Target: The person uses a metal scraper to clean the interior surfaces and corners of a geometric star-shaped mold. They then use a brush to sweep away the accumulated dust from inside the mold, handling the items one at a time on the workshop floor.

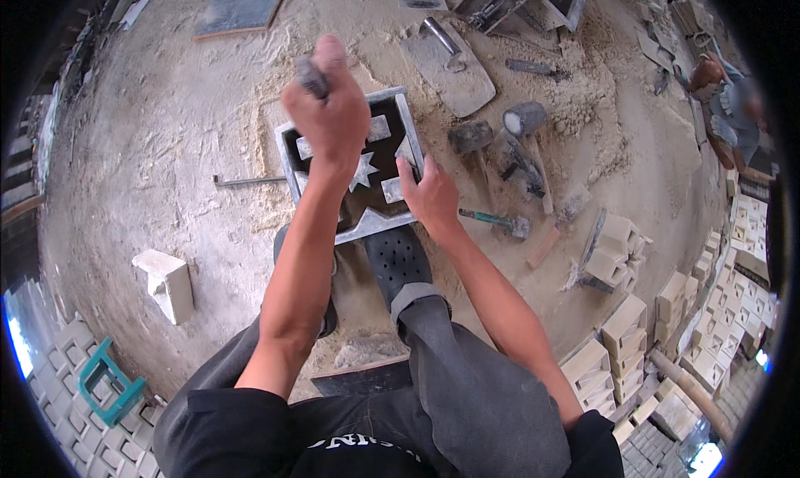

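Note:
A square metal mold (pixel 408 115) lies on the dusty floor in front of my feet. Inside its dark bed are a pale star-shaped piece (pixel 363 173) and several small light blocks along the walls. Above the mold's far left part, my left hand (pixel 332 115) is raised and closed around a dark grey object (pixel 312 78), whose kind is smeared by motion. My right hand (pixel 431 199) grips the mold's right wall, thumb on the inner side. My left forearm covers part of the mold's left side.
To the right lie a flat trowel (pixel 450 70), two mallets (pixel 523 119) and a green-handled hammer (pixel 492 220) amid loose sand. A metal rod (pixel 250 180) touches the mold's left. Pale cast blocks (pixel 621 245), a white block (pixel 171 285) and a teal stool (pixel 108 384) stand around; another person (pixel 729 103) is far right.

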Action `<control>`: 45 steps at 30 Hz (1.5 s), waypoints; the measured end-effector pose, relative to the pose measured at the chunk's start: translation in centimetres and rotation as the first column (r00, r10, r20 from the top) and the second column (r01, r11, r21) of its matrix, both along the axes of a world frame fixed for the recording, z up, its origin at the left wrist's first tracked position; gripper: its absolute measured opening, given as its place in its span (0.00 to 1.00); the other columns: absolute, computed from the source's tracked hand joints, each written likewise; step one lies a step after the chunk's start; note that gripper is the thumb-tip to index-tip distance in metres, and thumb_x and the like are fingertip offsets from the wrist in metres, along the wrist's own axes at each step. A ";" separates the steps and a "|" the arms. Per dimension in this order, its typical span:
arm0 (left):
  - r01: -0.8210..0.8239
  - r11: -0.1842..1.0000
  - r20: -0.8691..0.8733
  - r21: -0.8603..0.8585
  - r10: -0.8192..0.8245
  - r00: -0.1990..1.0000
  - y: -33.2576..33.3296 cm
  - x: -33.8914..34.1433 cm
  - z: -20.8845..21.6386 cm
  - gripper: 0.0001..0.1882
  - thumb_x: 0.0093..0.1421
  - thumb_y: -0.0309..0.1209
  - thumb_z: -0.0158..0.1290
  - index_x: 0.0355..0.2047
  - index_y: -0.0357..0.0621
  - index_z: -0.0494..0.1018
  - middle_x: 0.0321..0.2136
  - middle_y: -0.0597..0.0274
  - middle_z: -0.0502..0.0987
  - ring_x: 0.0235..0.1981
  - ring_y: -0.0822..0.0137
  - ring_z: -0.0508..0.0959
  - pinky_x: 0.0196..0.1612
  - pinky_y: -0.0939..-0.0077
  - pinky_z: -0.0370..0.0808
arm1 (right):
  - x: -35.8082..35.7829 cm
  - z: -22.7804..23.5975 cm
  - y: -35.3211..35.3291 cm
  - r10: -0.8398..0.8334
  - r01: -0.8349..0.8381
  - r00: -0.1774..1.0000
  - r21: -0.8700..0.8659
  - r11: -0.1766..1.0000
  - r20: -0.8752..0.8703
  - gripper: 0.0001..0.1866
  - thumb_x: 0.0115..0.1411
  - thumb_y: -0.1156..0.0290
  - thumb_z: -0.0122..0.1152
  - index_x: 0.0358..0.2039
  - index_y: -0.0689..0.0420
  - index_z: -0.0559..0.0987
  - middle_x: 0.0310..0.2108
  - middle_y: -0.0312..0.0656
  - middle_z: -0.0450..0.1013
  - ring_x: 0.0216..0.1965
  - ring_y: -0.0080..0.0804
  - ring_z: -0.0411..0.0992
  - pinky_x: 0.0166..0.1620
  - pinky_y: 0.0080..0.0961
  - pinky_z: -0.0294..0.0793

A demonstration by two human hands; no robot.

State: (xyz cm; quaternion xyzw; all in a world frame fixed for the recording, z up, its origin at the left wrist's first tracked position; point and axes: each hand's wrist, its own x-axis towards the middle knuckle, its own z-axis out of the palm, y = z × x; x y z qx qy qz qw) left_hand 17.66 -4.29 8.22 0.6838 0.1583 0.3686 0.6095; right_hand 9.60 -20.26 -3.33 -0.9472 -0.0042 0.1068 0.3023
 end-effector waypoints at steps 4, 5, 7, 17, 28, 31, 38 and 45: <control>0.083 0.992 0.205 -0.091 -0.063 0.977 -0.1 -2.5 7.6 0.24 0.68 0.33 0.46 0.12 0.47 0.61 0.08 0.74 0.61 0.09 0.83 0.58 0.12 0.80 0.49 | -0.2 -0.1 0.4 0.001 -0.001 1.000 -0.005 1.000 -0.006 0.28 0.61 0.44 0.54 0.35 0.62 0.75 0.32 0.59 0.76 0.34 0.60 0.75 0.38 0.50 0.74; 0.126 0.989 0.257 -0.075 -0.102 0.961 0.1 -2.6 9.0 0.23 0.68 0.32 0.46 0.13 0.48 0.61 0.07 0.74 0.62 0.08 0.83 0.59 0.11 0.81 0.49 | -0.2 0.0 0.5 0.004 -0.004 1.000 -0.009 1.000 -0.015 0.28 0.62 0.44 0.53 0.33 0.62 0.74 0.31 0.59 0.76 0.34 0.60 0.75 0.38 0.50 0.73; 0.064 0.997 0.259 -0.046 -0.050 0.965 -0.7 -1.8 10.3 0.26 0.67 0.35 0.45 0.10 0.58 0.54 0.07 0.78 0.50 0.08 0.80 0.49 0.10 0.80 0.47 | -0.2 0.0 0.3 0.002 -0.002 1.000 -0.017 1.000 -0.024 0.28 0.63 0.44 0.52 0.31 0.62 0.74 0.29 0.59 0.76 0.34 0.60 0.75 0.38 0.49 0.73; 0.077 0.997 0.064 -0.012 -0.076 0.995 -4.4 0.8 1.0 0.26 0.67 0.35 0.50 0.12 0.39 0.60 0.09 0.72 0.57 0.15 0.81 0.56 0.17 0.76 0.54 | 0.2 0.9 0.3 0.030 -0.029 0.993 0.004 1.000 -0.115 0.28 0.62 0.45 0.52 0.39 0.63 0.74 0.35 0.60 0.76 0.37 0.61 0.75 0.40 0.50 0.73; 0.733 0.464 -0.468 0.498 -0.567 0.677 0.2 1.8 1.8 0.31 0.62 0.60 0.50 0.39 0.41 0.77 0.35 0.51 0.78 0.34 0.58 0.76 0.38 0.62 0.72 | 6.7 6.1 3.2 0.043 -0.412 0.799 0.495 0.766 0.599 0.21 0.60 0.66 0.60 0.50 0.64 0.70 0.40 0.49 0.74 0.43 0.41 0.74 0.47 0.36 0.72; 0.645 0.299 -0.494 0.703 -0.447 0.745 3.8 0.2 0.6 0.46 0.56 0.72 0.43 0.54 0.40 0.70 0.50 0.38 0.73 0.52 0.47 0.74 0.56 0.54 0.69 | 10.0 7.6 4.8 0.076 -0.345 0.929 0.772 0.534 0.363 0.10 0.61 0.68 0.58 0.35 0.64 0.75 0.28 0.38 0.74 0.30 0.24 0.72 0.34 0.24 0.71; 0.965 -0.083 -0.967 0.250 0.031 0.253 16.0 -8.9 1.4 0.59 0.53 0.64 0.56 0.69 0.38 0.40 0.65 0.35 0.55 0.63 0.42 0.62 0.65 0.52 0.60 | 10.4 13.7 8.0 -0.073 -0.057 0.993 0.911 0.407 0.095 0.25 0.62 0.69 0.53 0.08 0.47 0.60 0.07 0.29 0.57 0.10 0.17 0.55 0.15 0.23 0.54; 0.962 0.115 -0.969 0.248 0.016 0.248 14.8 -14.5 -2.2 0.69 0.46 0.68 0.59 0.68 0.29 0.36 0.68 0.35 0.48 0.67 0.44 0.57 0.67 0.56 0.57 | 11.1 7.6 7.4 0.022 -0.361 0.881 0.641 0.678 0.473 0.18 0.61 0.71 0.55 0.13 0.57 0.67 0.11 0.28 0.60 0.14 0.17 0.60 0.19 0.26 0.55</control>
